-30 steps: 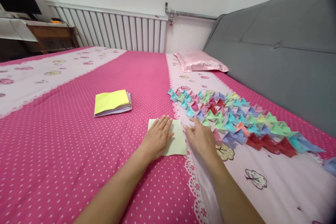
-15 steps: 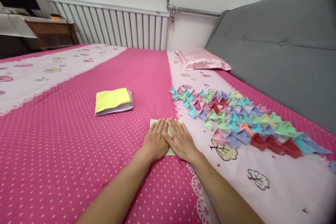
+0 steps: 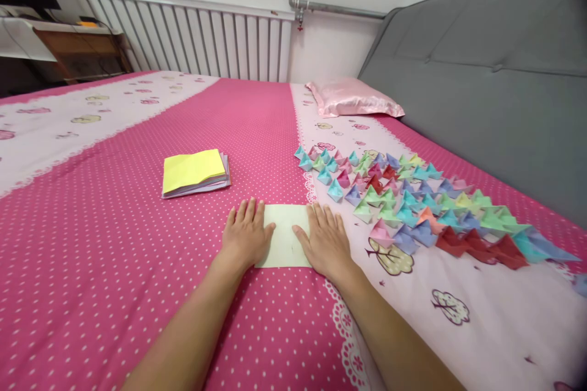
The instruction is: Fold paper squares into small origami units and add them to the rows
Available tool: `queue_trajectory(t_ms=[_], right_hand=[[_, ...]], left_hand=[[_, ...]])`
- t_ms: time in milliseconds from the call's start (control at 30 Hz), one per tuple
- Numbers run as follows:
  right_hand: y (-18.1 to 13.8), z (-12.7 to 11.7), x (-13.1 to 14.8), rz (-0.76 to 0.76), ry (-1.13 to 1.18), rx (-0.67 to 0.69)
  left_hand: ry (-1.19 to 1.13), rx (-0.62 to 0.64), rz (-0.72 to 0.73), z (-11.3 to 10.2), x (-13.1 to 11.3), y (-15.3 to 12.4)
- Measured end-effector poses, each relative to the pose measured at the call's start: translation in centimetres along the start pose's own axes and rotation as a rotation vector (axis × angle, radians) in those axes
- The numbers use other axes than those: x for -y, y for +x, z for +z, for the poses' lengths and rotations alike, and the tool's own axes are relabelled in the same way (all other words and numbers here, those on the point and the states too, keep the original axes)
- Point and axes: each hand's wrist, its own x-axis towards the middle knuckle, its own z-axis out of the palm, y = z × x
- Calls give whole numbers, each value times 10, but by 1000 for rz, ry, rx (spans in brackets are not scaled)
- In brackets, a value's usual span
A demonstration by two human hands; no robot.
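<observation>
A pale green sheet of paper (image 3: 286,234) lies flat on the pink dotted bedspread (image 3: 114,238). My left hand (image 3: 245,236) rests palm down on its left edge, fingers stretched out. My right hand (image 3: 324,241) lies flat on its right edge, fingers also stretched out. Neither hand holds anything. To the right, several small folded paper boats (image 3: 413,201) in many colours stand in rows on the pale band of the spread. A stack of coloured paper with a yellow top sheet (image 3: 195,172) lies up and left of my hands.
A pink satin pillow (image 3: 353,99) lies at the far end by the grey padded headboard (image 3: 495,73). A white radiator (image 3: 192,43) runs along the back wall. A dark wooden shelf (image 3: 77,55) stands at the far left.
My right hand came over onto the sheet beside the left. Both hands then slid apart from the middle of the sheet to its left and right edges.
</observation>
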Motion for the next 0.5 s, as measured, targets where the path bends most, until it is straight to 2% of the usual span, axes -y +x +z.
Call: queue_trajectory(t_ms=[133, 267, 333, 400, 500], right_hand=[[2, -9, -1, 98, 18, -170], [2, -21, -2, 40, 135, -339], [2, -26, -7, 51, 175, -309], [4, -29, -17, 108, 234, -217], [8, -31, -35, 182, 335, -84]], left_hand=[[10, -108, -116, -14, 5, -4], [-96, -260, -106, -24, 10, -8], [-165, -292, -90, -24, 15, -7], [-255, -264, -35, -22, 22, -3], [-464, -98, 153, -22, 31, 2]])
